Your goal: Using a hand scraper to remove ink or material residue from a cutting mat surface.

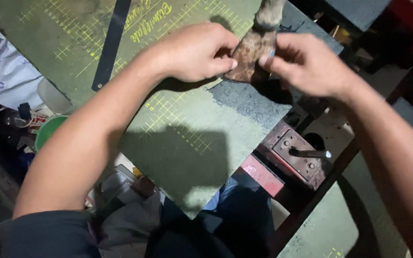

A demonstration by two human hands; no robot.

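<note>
Both hands, left (194,52) and right (307,62), pinch a brown leather piece (250,56) over the green cutting mat (182,129), apparently mid-shaping, with no finished result visible.

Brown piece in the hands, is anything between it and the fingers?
Nothing visible. The left hand and right hand both pinch the brown piece directly, fingertips on its edges, above the green cutting mat.

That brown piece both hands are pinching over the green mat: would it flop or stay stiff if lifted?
The brown piece looks thin and flat, so probably light. Its rough, mottled surface suggests it would not slip. Its edges stay straight between both hands, so probably fairly stiff.
</note>
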